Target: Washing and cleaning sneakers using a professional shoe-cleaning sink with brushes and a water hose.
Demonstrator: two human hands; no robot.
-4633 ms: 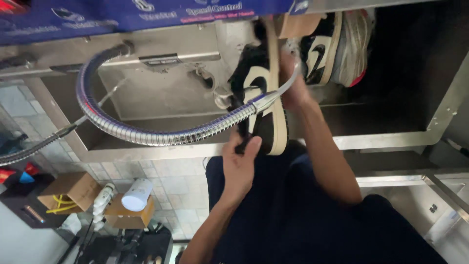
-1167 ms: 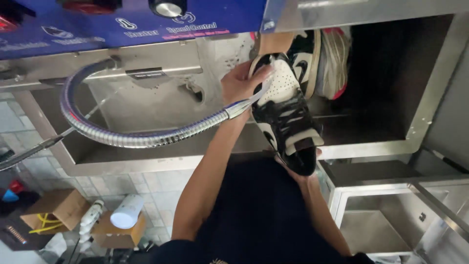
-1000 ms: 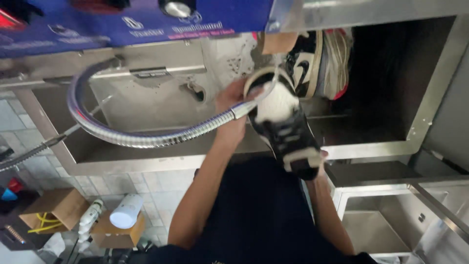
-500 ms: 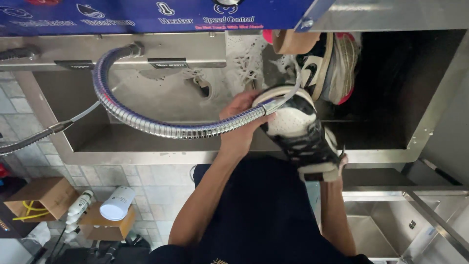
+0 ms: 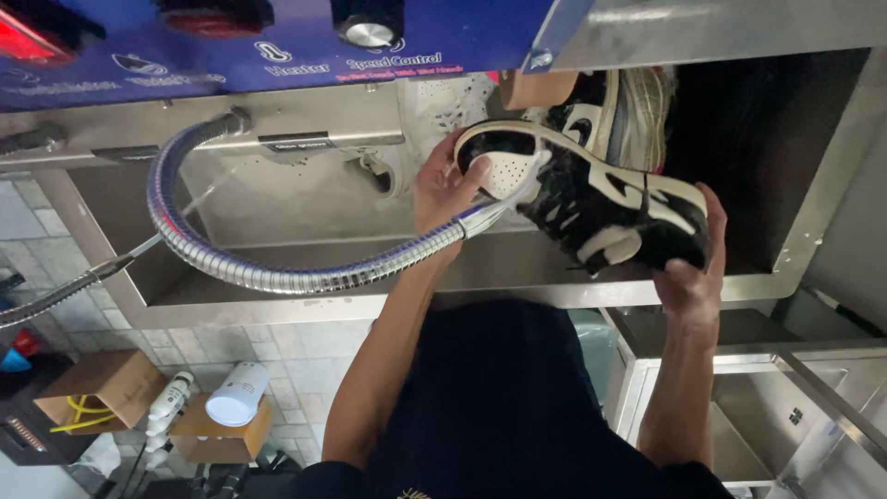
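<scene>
My right hand [image 5: 691,273] grips the heel of a black and white sneaker [image 5: 591,199] and holds it sideways over a steel sink [image 5: 277,310], toe pointing left. My left hand [image 5: 442,189] holds the nozzle end of a flexible metal spray hose [image 5: 277,273] and presses it against the shoe's perforated white toe. The hose loops down and left from a fitting under the blue control panel [image 5: 277,46]. Whether water is running at the nozzle is unclear.
More sneakers [image 5: 628,102] stand at the back of the sink's dark right part. A knob [image 5: 370,23] sits on the panel. Cardboard boxes [image 5: 102,388], a white canister [image 5: 237,395] and a spray bottle [image 5: 171,397] lie on the tiled floor below left. A steel shelf [image 5: 813,370] is at right.
The sneaker has swung from hanging toe-up to lying level, heel to the right. My left hand with the nozzle stays at the toe, and my right hand has risen with the heel.
</scene>
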